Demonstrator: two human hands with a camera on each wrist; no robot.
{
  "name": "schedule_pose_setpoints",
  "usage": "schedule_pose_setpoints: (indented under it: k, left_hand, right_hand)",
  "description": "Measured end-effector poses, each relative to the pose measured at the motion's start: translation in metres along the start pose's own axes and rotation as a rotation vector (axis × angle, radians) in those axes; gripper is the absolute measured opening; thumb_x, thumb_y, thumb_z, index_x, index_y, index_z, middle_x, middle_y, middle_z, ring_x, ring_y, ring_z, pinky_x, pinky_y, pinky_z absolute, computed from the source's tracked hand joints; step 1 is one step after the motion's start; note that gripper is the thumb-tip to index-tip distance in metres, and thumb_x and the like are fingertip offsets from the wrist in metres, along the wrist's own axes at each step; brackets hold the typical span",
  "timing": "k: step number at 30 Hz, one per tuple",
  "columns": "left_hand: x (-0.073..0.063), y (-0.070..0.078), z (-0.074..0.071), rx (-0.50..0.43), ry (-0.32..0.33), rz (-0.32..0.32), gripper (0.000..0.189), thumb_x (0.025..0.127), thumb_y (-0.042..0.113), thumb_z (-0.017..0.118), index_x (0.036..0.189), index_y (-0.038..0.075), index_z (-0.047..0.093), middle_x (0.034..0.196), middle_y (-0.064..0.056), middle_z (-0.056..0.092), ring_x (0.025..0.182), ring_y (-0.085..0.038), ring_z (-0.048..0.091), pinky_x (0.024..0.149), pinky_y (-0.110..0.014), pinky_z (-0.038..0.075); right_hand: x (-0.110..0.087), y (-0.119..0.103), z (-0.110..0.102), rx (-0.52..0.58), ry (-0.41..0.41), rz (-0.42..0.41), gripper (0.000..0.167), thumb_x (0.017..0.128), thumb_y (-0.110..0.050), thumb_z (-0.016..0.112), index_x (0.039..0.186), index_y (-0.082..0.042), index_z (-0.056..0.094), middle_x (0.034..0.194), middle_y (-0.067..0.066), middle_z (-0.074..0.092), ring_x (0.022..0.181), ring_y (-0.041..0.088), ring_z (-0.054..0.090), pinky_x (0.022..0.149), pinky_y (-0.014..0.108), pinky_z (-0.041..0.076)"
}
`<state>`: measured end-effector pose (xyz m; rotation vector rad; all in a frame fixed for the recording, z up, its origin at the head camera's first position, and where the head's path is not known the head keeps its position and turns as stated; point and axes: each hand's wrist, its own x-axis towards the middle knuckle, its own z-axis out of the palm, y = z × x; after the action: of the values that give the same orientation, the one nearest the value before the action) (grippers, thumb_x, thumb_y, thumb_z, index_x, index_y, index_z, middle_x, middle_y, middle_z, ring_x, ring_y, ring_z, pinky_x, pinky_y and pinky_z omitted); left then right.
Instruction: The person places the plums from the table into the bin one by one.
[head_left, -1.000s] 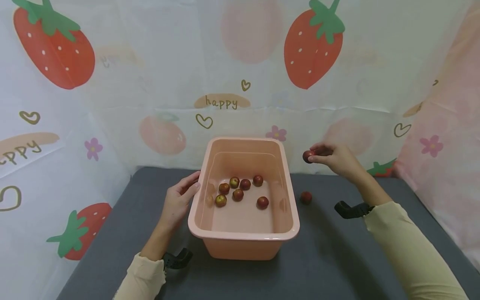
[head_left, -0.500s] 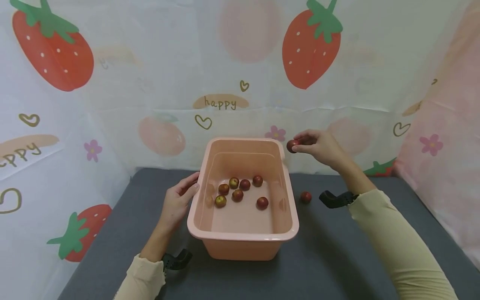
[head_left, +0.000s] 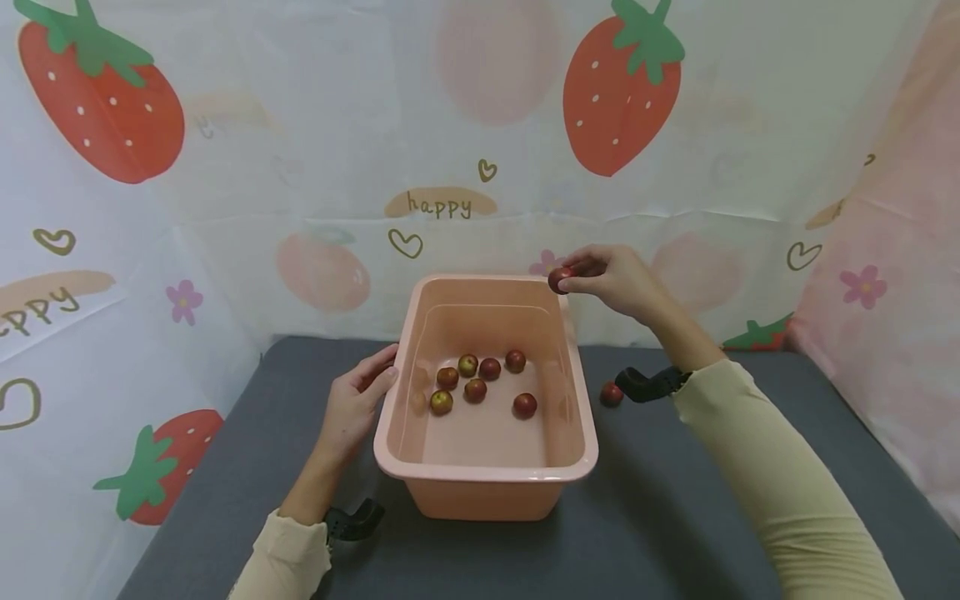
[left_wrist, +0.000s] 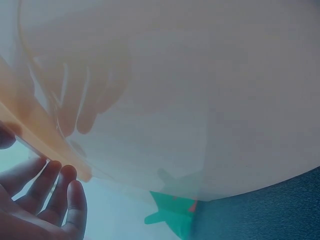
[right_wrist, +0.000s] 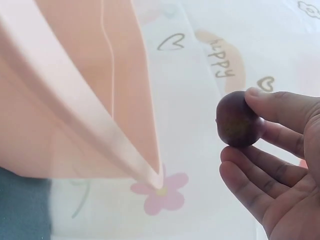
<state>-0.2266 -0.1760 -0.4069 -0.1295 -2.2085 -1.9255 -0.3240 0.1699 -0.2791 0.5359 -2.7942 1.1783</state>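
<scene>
My right hand (head_left: 618, 283) pinches a dark red plum (head_left: 558, 280) between thumb and fingertips, up by the far right corner of a pink plastic basin (head_left: 487, 473). In the right wrist view the plum (right_wrist: 239, 120) shows beside the basin's corner, with the lower fingers spread below it. My left hand (head_left: 358, 404) holds the basin's left rim. Its fingertips lie under the rim (left_wrist: 55, 142) in the left wrist view, the thumb on the other side. Inside the basin, several red and yellow-green plums (head_left: 475, 390) lie scattered on the floor.
One more red plum (head_left: 611, 394) lies on the dark grey tabletop (head_left: 660, 517), right of the basin. A fruit-printed cloth (head_left: 315, 125) hangs behind the table and along both sides. Each wrist wears a black camera mount (head_left: 651, 385).
My right hand has moved left and up with its plum, from right of the basin to its far right corner. The left hand and the basin stay put.
</scene>
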Motion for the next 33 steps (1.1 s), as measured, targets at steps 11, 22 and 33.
schedule_pose_setpoints:
  k: [11,22,33]
  left_hand:
    - [0.001,-0.001,0.001,0.006,0.003,0.001,0.042,0.098,0.013,0.058,0.138,0.003,0.054,0.137,-0.019,0.057,0.103,0.009,0.059,0.086,-0.010,0.050]
    - [0.001,-0.002,0.001,-0.010,0.008,-0.005,0.042,0.097,0.012,0.058,0.138,0.001,0.054,0.137,-0.020,0.057,0.103,0.009,0.059,0.087,-0.010,0.050]
    - [0.001,-0.001,0.001,-0.013,0.010,0.000,0.042,0.097,0.012,0.058,0.138,0.002,0.054,0.136,-0.021,0.058,0.103,0.009,0.060,0.087,-0.011,0.051]
  right_hand:
    - [0.014,-0.015,0.017,0.025,-0.019,-0.011,0.040,0.088,-0.023,0.073,0.121,-0.003,0.065,0.114,0.019,0.069,0.104,0.029,0.065,0.096,0.046,0.052]
    - [0.030,-0.029,0.046,-0.037,-0.081,-0.018,0.035,0.088,-0.025,0.073,0.115,-0.004,0.067,0.112,0.017,0.070,0.104,0.029,0.066,0.090,0.042,0.054]
    - [0.039,-0.035,0.072,-0.030,-0.175,0.036,0.031,0.088,-0.025,0.073,0.112,-0.006,0.066,0.105,0.012,0.071,0.099,0.027,0.065,0.084,0.036,0.054]
